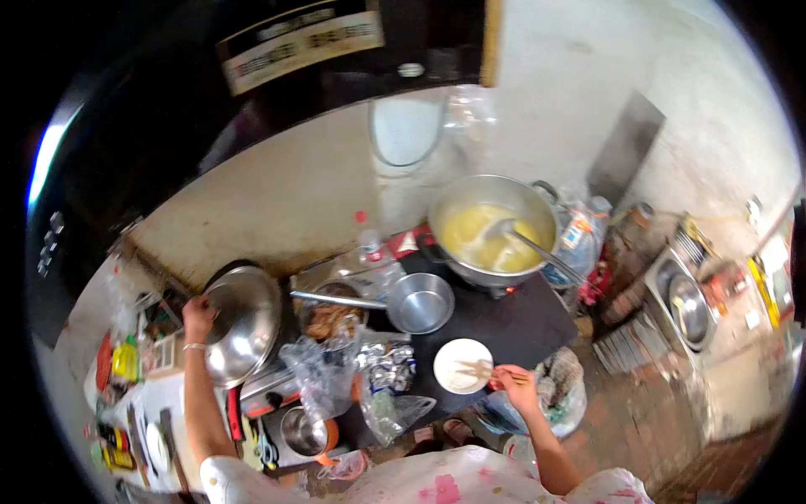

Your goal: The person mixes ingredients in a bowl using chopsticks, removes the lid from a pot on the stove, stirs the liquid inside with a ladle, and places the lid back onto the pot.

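Note:
My left hand [200, 319] is closed at the left rim of a shiny metal wok lid [245, 323], probably on its knob, which the fingers hide. My right hand [514, 385] grips wooden chopsticks [483, 370], whose tips are over a white bowl [463, 386] on the dark counter. Behind the bowl stands an empty metal saucepan [420, 303], its long handle pointing left. A large pot [537, 210] holds yellowish liquid and a ladle [550, 255]. Left of the saucepan, a pan [323, 321] contains brown food.
Plastic bags [319, 374] and a foil-like packet [388, 363] lie near the counter's front. A small metal pot [304, 431], scissors [267, 452] and bottles [116, 458] are at the lower left. A sink [688, 311] stands right. A black range hood [168, 109] hangs overhead.

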Demonstrator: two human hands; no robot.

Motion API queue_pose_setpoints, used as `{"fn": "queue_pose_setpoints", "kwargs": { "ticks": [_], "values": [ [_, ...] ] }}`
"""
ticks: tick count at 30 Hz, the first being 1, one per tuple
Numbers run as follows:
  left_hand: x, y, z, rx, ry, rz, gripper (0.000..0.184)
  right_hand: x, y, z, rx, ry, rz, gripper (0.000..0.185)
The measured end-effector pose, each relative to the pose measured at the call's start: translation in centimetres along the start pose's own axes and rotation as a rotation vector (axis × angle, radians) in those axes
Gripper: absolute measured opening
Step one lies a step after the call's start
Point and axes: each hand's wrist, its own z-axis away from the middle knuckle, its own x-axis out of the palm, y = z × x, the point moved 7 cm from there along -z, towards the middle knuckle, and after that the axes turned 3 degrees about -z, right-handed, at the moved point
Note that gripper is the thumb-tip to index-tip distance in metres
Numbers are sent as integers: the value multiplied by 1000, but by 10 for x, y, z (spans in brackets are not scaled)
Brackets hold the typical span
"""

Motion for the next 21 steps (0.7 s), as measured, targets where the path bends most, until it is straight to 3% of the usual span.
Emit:
{"fn": "queue_pose_setpoints", "kwargs": {
  "ticks": [2,4,6,8,11,12,15,16,19,21],
  "values": [
    [12,-26,-14,7,-79,-59,29,-9,-4,5,-82,76,32,17],
    [5,-21,-16,99,-64,-156,27,3,3,7,169,-69,6,16],
    [4,-13,-17,185,0,-135,27,1,5,7,80,28,-34,16],
    [5,-17,-18,111,-6,-117,26,-5,2,7,-37,60,13,16],
    [15,-39,-26,104,-1,-18,26,-1,6,9,66,-39,-75,15],
    [12,-24,-22,93,-46,-147,26,-1,-4,10,-5,32,-85,15],
    [13,-24,-22,140,-22,-138,27,1,-6,9,-11,23,-19,14],
    [12,-19,-21,145,-25,-135,27,5,-6,12,90,-38,-3,13],
    [10,-8,-15,145,-34,-116,29,4,-11,8,-37,77,-54,14],
    [5,-8,-15,138,32,-118,24,5,-11,6,9,17,64,16]
  ]
}}
